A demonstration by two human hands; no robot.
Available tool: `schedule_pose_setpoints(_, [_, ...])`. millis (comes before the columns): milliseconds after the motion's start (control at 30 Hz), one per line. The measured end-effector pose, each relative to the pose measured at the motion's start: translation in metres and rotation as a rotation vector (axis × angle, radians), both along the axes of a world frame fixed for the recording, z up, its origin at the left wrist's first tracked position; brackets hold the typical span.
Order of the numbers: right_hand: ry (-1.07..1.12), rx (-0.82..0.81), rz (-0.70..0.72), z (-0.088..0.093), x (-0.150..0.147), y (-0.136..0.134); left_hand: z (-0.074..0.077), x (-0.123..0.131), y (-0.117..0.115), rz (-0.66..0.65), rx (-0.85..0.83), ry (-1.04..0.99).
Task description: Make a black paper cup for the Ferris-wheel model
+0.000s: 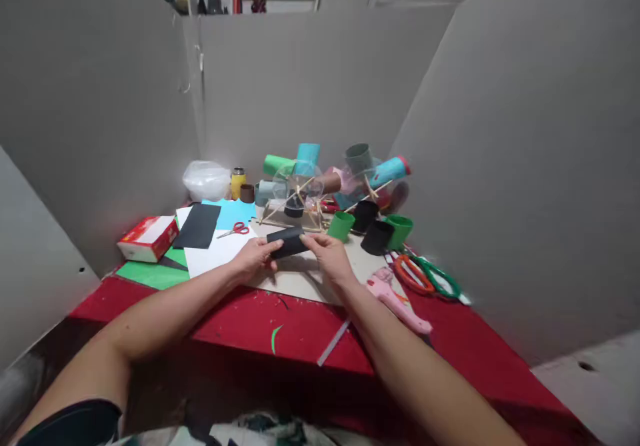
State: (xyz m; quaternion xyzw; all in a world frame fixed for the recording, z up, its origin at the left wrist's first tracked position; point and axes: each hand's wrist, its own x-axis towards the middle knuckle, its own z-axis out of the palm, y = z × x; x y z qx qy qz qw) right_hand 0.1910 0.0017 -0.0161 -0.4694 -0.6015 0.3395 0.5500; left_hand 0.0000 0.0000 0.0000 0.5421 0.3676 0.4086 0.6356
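Note:
A piece of black paper (289, 241), curved into a roll, is held over the pale board (295, 281). My left hand (254, 258) grips its left end, with the thumb along the lower edge. At its right end, my right hand (324, 251) pinches the paper between thumb and fingers. Just behind stands a wheel model of sticks and clear discs (299, 193), with coloured paper tubes around it. To the right of my hands are a green paper cup (341, 226) and a black paper cup (378, 237).
Red-handled scissors (234, 230) lie on white paper at left, near a black sheet (198, 226) and a tissue box (149, 238). A pink glue gun (397, 303) and a glue stick (333, 343) lie right. Grey partitions (320, 79) enclose the red table (235, 326).

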Motion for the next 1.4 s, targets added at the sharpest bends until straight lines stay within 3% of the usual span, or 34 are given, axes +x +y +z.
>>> schedule_pose_setpoints(200, [0.048,-0.021,-0.005,-0.003,0.002,0.000,-0.003,0.001,0.004,0.011,-0.047,0.009])
schedule_pose_setpoints(667, [0.228,0.033,-0.093,0.010,-0.007,-0.017,0.000,0.001,0.000,-0.008,-0.100,-0.024])
schedule_pose_setpoints(933, [0.169,0.035,-0.132,0.017,-0.010,-0.026,-0.001,0.001,-0.002,0.008,-0.165,-0.082])
schedule_pose_setpoints(1267, [0.056,0.115,-0.255,0.025,-0.011,-0.040,-0.005,0.001,-0.004,-0.063,-0.222,-0.135])
schedule_pose_setpoints(1400, [0.042,0.102,-0.223,0.025,-0.011,-0.043,-0.006,0.001,-0.003,-0.062,-0.247,-0.171])
